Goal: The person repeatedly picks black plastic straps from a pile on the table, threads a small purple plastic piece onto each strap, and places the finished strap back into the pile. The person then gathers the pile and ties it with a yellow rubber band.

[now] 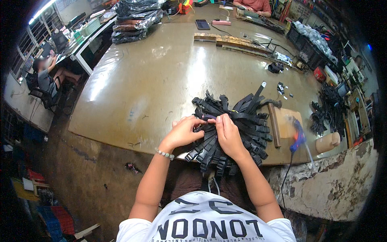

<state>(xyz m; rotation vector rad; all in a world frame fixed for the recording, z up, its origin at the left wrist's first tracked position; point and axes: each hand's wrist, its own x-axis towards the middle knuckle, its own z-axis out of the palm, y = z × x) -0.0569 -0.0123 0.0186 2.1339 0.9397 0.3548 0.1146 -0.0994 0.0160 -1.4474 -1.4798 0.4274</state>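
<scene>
A fanned bundle of black webbing straps with plastic buckles [256, 135] lies at the table's near edge, some ends hanging over it. My left hand [186, 131], with a beaded bracelet on the wrist, reaches in from the left; its thumb and forefinger curl toward the bundle's middle. My right hand [229, 136] lies over the straps, thumb and fingertips pressed together. Both sets of fingertips meet at a dark purplish strip [209, 117] across the straps. Exactly how each finger grips it is partly hidden. A yellow tie [234, 111] shows just beyond my right hand.
A glue gun [297, 139] with a blue-purple body rests at right, beside a wooden bar [274, 126] and a brown roll [327, 142]. Farther off are a phone [202, 24], wooden strips [234, 42] and plastic-wrapped stacks [135, 20]. Another person [256, 5] works across the table; one sits at left.
</scene>
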